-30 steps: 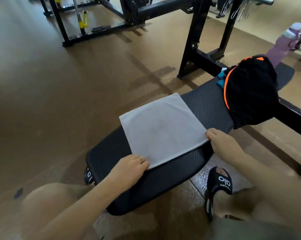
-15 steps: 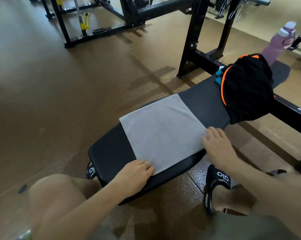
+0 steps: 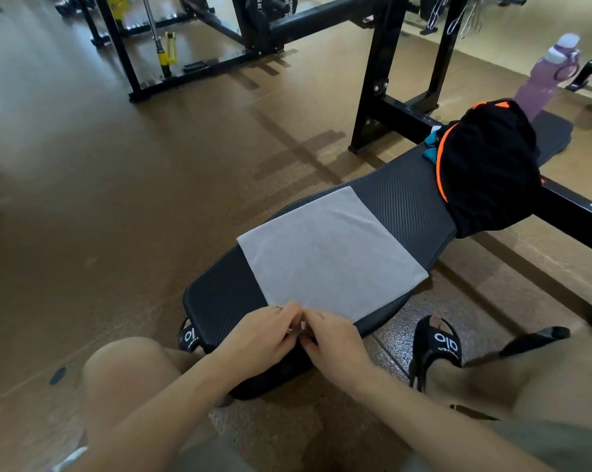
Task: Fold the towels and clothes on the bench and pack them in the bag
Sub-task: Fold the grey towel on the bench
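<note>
Item 1: grey towel (image 3: 328, 253), folded to a flat square, lying across the near half of the black padded desk (image 3: 400, 199).

Item 2: my left hand (image 3: 257, 335) and right hand (image 3: 335, 342), touching each other at the towel's nearest corner; fingers curled together there, but I cannot tell whether they pinch the cloth.

Item 3: black garment with orange trim (image 3: 485, 175), heaped on the desk's far half, well apart from the towel.

Item 4: purple bottle (image 3: 543, 76) beyond it.

Item 5: black sandal (image 3: 437, 345) on the floor, lettered "alo". Weight plate (image 3: 264, 11) marked "15K".
</note>
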`<control>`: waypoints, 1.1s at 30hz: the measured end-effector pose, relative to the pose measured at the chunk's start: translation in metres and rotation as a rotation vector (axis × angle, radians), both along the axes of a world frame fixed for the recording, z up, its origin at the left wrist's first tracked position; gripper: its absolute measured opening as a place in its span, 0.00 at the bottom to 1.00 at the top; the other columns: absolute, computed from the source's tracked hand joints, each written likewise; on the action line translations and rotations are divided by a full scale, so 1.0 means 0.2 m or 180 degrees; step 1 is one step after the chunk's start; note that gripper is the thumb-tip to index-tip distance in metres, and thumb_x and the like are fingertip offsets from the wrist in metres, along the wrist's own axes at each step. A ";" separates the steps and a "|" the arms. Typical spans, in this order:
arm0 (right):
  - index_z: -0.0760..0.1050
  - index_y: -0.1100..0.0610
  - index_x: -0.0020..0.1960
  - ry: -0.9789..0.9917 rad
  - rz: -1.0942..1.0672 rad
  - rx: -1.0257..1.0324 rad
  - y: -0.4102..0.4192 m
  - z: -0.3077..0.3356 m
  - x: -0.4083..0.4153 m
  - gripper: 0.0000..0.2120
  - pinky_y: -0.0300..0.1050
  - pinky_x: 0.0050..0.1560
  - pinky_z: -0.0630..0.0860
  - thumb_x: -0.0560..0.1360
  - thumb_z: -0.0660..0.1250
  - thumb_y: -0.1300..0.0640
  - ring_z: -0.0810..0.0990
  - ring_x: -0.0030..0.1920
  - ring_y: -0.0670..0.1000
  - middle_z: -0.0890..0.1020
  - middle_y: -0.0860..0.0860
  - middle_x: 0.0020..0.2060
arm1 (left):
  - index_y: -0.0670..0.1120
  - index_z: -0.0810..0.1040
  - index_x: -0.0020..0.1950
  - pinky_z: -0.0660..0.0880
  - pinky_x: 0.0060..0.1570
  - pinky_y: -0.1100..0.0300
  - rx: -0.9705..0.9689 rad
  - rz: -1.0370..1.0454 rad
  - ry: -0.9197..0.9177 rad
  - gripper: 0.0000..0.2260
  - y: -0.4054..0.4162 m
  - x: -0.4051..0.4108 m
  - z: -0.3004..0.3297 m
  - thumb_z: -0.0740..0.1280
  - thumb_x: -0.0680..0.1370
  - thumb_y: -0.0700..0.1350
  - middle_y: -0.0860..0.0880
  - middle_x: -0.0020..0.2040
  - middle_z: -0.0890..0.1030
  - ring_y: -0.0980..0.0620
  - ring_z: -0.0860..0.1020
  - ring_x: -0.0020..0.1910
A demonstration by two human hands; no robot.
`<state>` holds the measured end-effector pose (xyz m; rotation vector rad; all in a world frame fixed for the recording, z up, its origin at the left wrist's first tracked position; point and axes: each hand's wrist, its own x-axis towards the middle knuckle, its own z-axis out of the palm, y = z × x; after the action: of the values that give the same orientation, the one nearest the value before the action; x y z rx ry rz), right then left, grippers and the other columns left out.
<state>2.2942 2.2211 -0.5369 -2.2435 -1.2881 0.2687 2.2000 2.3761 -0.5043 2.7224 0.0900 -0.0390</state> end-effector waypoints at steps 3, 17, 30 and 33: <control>0.73 0.50 0.48 0.0080 -0.0111 -0.0006 -0.01 0.02 0.02 0.01 0.42 0.35 0.64 0.78 0.64 0.55 0.77 0.40 0.51 0.77 0.46 0.41 | 0.51 0.71 0.58 0.73 0.49 0.60 0.0034 0.0053 -0.0072 0.10 0.07 0.02 -0.02 0.65 0.78 0.48 0.54 0.52 0.79 0.53 0.77 0.51; 0.69 0.46 0.47 0.0542 -0.0268 0.0297 -0.22 0.17 0.04 0.04 0.45 0.38 0.73 0.80 0.61 0.54 0.74 0.38 0.46 0.74 0.42 0.38 | 0.49 0.80 0.45 0.77 0.54 0.54 0.1720 -0.0012 -0.0186 0.16 0.56 0.27 -0.07 0.76 0.62 0.34 0.49 0.45 0.82 0.46 0.82 0.44; 0.73 0.46 0.46 0.1905 -0.1458 0.0678 -0.38 0.16 0.17 0.08 0.51 0.39 0.77 0.79 0.66 0.58 0.79 0.37 0.48 0.80 0.48 0.36 | 0.50 0.81 0.55 0.74 0.55 0.61 -0.0719 0.1245 -0.0413 0.06 0.69 0.44 0.17 0.66 0.82 0.41 0.55 0.51 0.82 0.59 0.79 0.53; 0.73 0.43 0.44 0.2157 -0.1947 0.0906 -0.40 0.19 0.29 0.11 0.57 0.43 0.80 0.80 0.65 0.58 0.82 0.41 0.52 0.82 0.48 0.39 | 0.49 0.81 0.55 0.73 0.56 0.63 -0.1018 0.1324 -0.0478 0.06 0.64 0.62 0.20 0.66 0.81 0.41 0.54 0.52 0.83 0.58 0.79 0.54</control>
<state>2.3531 2.1403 -0.4991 -1.9276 -0.2516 0.5132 2.3233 2.5036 -0.4647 2.3291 0.5526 0.2489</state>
